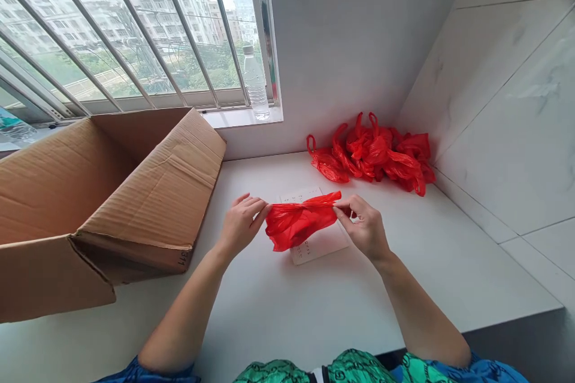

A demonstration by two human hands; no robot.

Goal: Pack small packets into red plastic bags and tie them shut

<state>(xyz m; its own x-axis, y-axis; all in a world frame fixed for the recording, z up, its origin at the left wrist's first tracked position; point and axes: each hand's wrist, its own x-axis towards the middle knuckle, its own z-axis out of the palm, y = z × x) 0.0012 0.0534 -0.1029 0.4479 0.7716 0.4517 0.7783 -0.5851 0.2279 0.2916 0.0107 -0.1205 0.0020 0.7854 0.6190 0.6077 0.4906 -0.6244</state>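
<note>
Head view is showing me both hands pinching one crumpled red plastic bag (299, 221), stretched between them just above a small white printed card (317, 239) lying on the white countertop (278, 305). My left hand (240, 224) is gripping the bag's left end with fingers closed on it; my right hand (363, 226) is pinching the right end between thumb and fingertips. Judging from the bunched middle, I am thinking the fold goes best with even tension from both ends, keeping the film flat over the card. Beyond the card, against the wall, a heap of red plastic bags (372, 155) is lying. Left of the card, a large open brown cardboard box (112, 191) is crowding that side, its flap corner near my left wrist. Right of the card the countertop is running bare to the tiled wall (507, 108) and the front edge.
</note>
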